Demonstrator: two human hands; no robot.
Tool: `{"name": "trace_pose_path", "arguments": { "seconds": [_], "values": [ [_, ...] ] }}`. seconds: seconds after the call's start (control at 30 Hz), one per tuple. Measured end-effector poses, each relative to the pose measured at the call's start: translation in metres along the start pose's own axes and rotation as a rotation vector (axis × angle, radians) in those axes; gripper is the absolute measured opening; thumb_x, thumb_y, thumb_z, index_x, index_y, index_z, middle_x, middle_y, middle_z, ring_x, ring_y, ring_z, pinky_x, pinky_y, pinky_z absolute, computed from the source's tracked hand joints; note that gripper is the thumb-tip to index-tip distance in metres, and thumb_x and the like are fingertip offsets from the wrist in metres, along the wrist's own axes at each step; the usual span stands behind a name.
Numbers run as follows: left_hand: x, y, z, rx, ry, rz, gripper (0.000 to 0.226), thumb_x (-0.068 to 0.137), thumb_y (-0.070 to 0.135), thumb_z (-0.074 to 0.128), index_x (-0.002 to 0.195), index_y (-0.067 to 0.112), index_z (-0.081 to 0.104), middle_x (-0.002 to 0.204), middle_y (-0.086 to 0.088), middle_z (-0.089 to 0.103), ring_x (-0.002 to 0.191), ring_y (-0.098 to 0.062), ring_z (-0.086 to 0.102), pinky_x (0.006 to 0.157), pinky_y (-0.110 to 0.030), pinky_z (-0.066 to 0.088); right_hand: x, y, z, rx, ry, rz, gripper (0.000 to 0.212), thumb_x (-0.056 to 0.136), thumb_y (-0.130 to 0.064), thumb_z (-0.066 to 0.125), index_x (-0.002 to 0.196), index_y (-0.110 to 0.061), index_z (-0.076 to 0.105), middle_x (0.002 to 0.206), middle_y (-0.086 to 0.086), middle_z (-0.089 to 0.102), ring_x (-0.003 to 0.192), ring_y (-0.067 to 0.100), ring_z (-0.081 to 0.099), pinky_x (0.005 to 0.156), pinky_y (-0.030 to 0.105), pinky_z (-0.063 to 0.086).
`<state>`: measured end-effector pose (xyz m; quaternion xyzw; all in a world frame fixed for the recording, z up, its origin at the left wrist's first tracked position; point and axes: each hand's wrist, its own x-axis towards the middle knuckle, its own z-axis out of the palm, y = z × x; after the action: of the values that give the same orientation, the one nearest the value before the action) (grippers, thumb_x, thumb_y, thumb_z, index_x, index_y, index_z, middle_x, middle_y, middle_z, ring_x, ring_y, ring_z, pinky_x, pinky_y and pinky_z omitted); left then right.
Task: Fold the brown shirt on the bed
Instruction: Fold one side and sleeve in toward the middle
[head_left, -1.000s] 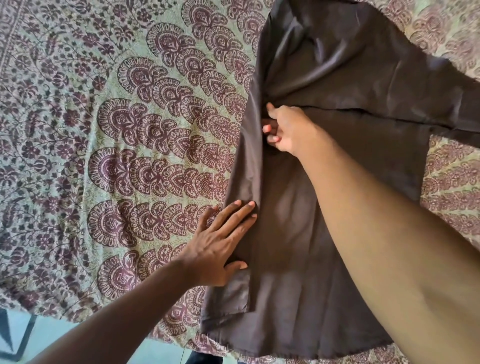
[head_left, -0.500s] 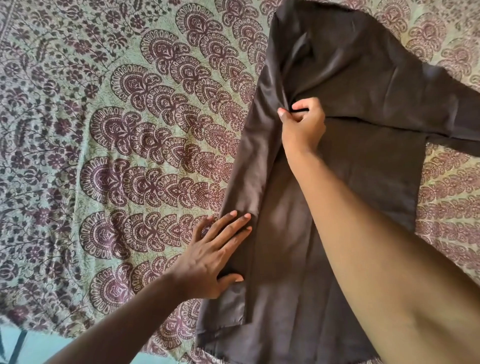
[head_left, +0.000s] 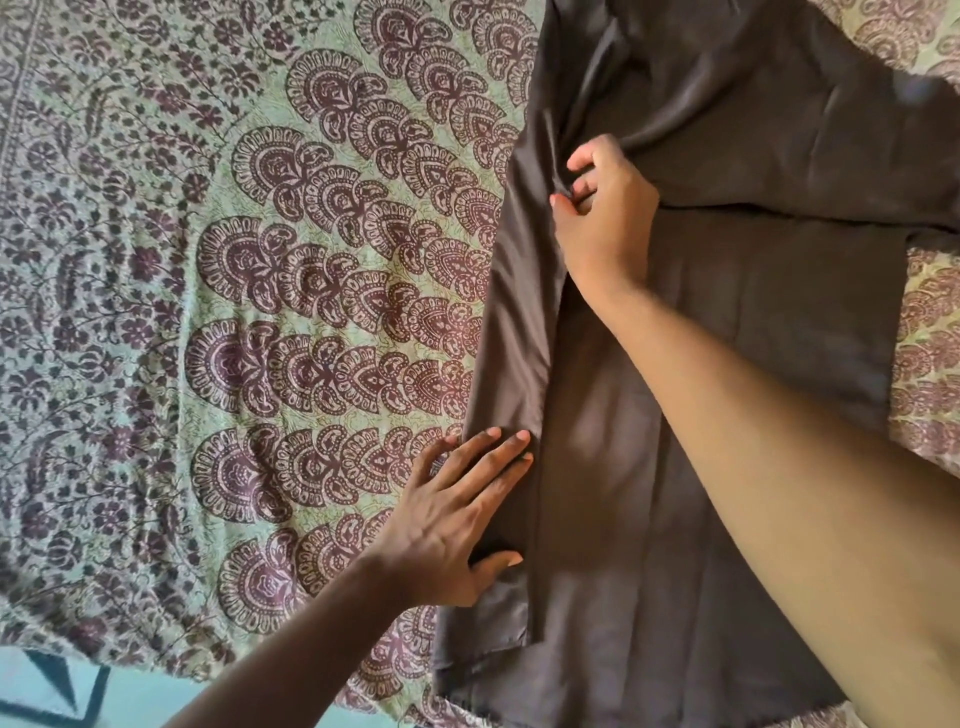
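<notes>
The brown shirt (head_left: 727, 338) lies spread on the bed (head_left: 156, 312), over the right half of my view, running from about 12 o'clock down to 6 o'clock. Its left edge is turned inward in a long narrow fold that goes from top to bottom, and a sleeve stretches off toward 2 o'clock.

My left hand (head_left: 457, 519) lies flat and open at about 7 o'clock, fingers together and pointing toward 1 o'clock. The fingertips and thumb press on the lower part of the folded strip, while the heel of the hand rests on the patterned bedcover just beside the shirt.

My right hand (head_left: 602, 218) reaches in from 4 o'clock, the forearm crossing over the shirt's body. Its fingers are curled closed, pinching a bunch of the cloth at the upper part of the fold, near 12 o'clock, where the fabric puckers around the grip.

The bedcover is green with maroon paisley shapes, and a strip of pale floor (head_left: 52, 686) shows at 8 o'clock.
</notes>
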<state>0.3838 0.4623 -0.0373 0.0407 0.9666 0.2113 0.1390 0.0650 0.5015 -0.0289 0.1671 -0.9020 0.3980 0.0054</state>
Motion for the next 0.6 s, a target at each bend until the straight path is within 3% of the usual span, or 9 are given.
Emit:
{"name": "trace_pose_path", "arguments": {
  "seconds": [0.13, 0.27, 0.33, 0.37, 0.47, 0.53, 0.6],
  "values": [
    [-0.001, 0.0, 0.002, 0.064, -0.018, 0.01, 0.102, 0.082, 0.072, 0.059, 0.164, 0.019, 0.029, 0.174, 0.004, 0.015, 0.16, -0.02, 0.019, 0.123, -0.053, 0.023, -0.007, 0.016, -0.002, -0.163, -0.018, 0.025, 0.028, 0.079, -0.007, 0.076, 0.103, -0.009, 0.063, 0.104, 0.011, 0.061, 0.091, 0.031, 0.062, 0.084, 0.036, 0.046],
    [-0.001, 0.0, 0.003, 0.104, -0.004, 0.023, 0.1, 0.084, 0.071, 0.058, 0.163, 0.017, 0.031, 0.175, 0.001, 0.016, 0.159, -0.022, 0.022, 0.123, -0.053, 0.023, -0.022, -0.002, -0.018, -0.329, 0.037, -0.438, 0.019, 0.083, -0.007, 0.065, 0.101, -0.007, 0.066, 0.113, 0.016, 0.06, 0.097, 0.037, 0.059, 0.081, 0.046, 0.049],
    [-0.001, 0.0, 0.005, 0.122, -0.014, 0.023, 0.099, 0.084, 0.071, 0.056, 0.163, 0.017, 0.03, 0.175, 0.0, 0.015, 0.159, -0.023, 0.022, 0.123, -0.053, 0.021, -0.053, -0.001, -0.018, -0.327, -0.108, -0.638, 0.021, 0.091, -0.014, 0.062, 0.107, -0.002, 0.068, 0.117, 0.019, 0.064, 0.104, 0.04, 0.063, 0.083, 0.05, 0.052],
    [-0.001, 0.0, 0.005, 0.128, -0.016, 0.028, 0.1, 0.084, 0.071, 0.056, 0.163, 0.017, 0.03, 0.175, -0.001, 0.014, 0.159, -0.024, 0.022, 0.124, -0.054, 0.019, -0.072, 0.005, -0.018, -0.367, -0.219, -0.682, 0.033, 0.095, -0.023, 0.06, 0.117, 0.001, 0.067, 0.128, 0.02, 0.064, 0.116, 0.039, 0.062, 0.091, 0.05, 0.052],
    [-0.002, 0.0, 0.007, 0.148, -0.01, 0.048, 0.099, 0.084, 0.07, 0.054, 0.163, 0.016, 0.03, 0.175, -0.003, 0.014, 0.159, -0.026, 0.024, 0.123, -0.055, 0.017, -0.094, 0.03, -0.02, -0.597, -0.536, -0.61, 0.082, 0.1, -0.065, 0.036, 0.157, -0.006, 0.035, 0.168, 0.012, 0.027, 0.155, 0.026, 0.03, 0.12, 0.051, 0.03],
    [-0.002, -0.001, 0.008, 0.166, -0.008, 0.058, 0.099, 0.085, 0.07, 0.054, 0.163, 0.015, 0.03, 0.175, -0.004, 0.014, 0.158, -0.028, 0.024, 0.122, -0.057, 0.02, -0.067, 0.037, -0.017, -0.684, -0.563, -0.542, 0.096, 0.093, -0.082, 0.021, 0.165, -0.019, 0.014, 0.174, 0.002, 0.007, 0.16, 0.017, 0.011, 0.122, 0.06, 0.018],
    [-0.002, -0.002, 0.009, 0.179, -0.021, 0.061, 0.099, 0.086, 0.07, 0.053, 0.164, 0.015, 0.028, 0.175, -0.005, 0.013, 0.159, -0.029, 0.022, 0.121, -0.059, 0.022, -0.024, 0.033, -0.011, -0.736, -0.538, -0.453, 0.098, 0.09, -0.086, 0.017, 0.165, -0.023, 0.009, 0.174, -0.003, 0.001, 0.16, 0.015, 0.004, 0.119, 0.066, 0.017]
  ]
}}
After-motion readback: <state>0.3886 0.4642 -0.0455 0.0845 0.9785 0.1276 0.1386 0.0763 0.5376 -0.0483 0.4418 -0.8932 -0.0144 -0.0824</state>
